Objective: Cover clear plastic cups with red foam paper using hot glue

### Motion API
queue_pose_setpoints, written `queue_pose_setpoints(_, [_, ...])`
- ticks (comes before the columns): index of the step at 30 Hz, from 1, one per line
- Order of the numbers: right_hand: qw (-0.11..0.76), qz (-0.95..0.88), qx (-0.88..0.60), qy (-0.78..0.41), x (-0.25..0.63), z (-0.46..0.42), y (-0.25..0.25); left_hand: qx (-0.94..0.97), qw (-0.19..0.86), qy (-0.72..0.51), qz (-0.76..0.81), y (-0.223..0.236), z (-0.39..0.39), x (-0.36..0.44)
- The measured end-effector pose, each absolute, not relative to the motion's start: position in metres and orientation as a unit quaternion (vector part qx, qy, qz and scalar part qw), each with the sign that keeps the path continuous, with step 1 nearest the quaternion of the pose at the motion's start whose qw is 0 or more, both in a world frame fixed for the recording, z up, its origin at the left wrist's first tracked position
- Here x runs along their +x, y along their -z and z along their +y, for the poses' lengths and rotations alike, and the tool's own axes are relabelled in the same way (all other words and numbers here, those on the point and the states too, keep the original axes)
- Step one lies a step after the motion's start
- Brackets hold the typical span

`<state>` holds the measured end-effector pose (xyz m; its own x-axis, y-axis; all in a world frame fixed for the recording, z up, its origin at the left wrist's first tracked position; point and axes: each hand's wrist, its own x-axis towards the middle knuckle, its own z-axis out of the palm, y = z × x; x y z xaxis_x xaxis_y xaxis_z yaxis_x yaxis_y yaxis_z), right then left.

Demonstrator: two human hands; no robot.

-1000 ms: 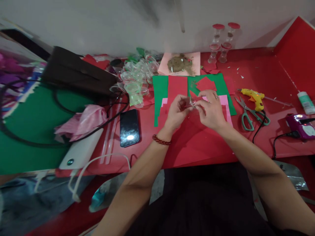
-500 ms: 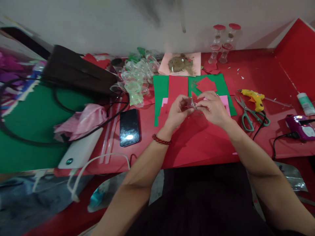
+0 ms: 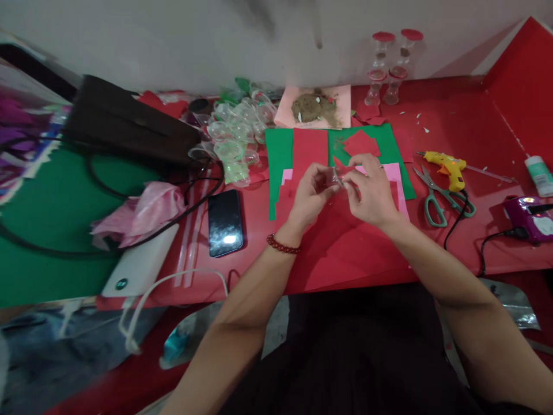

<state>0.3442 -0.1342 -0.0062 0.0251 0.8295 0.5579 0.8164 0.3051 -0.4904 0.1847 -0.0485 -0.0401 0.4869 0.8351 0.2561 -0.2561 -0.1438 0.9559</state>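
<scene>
My left hand (image 3: 309,196) and my right hand (image 3: 369,190) meet over the red paper sheets (image 3: 341,248) in the middle of the red table (image 3: 453,127). Both pinch a small clear plastic piece (image 3: 334,177) between their fingertips, just above the paper. A red bead bracelet (image 3: 283,245) circles my left wrist and a ring sits on a right finger. Under and behind my hands lie green paper (image 3: 279,158), a pink sheet (image 3: 395,173) and a small red cut-out (image 3: 360,144).
Scissors (image 3: 432,199) and a yellow glue gun (image 3: 449,167) lie right of my hands. A phone (image 3: 224,222), a white power bank (image 3: 140,262), cables and a pile of clear plastic cups (image 3: 235,135) sit left. A pink sheet with brown stuff (image 3: 315,108) and hourglass-shaped bottles (image 3: 389,69) stand behind.
My hands stay together on the small clear piece, with the fingers shifting slightly. The camera has tipped a little, so the whole scene sits slightly higher in view.
</scene>
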Motion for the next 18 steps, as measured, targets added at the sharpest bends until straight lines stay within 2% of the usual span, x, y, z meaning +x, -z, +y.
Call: queue_pose_setpoints(18, [0.496,-0.629,-0.582,-0.138,0.3433,-0.1282,0.0092,0.567,0.674,-0.431,0.195,0.042,-0.0443,0.1833])
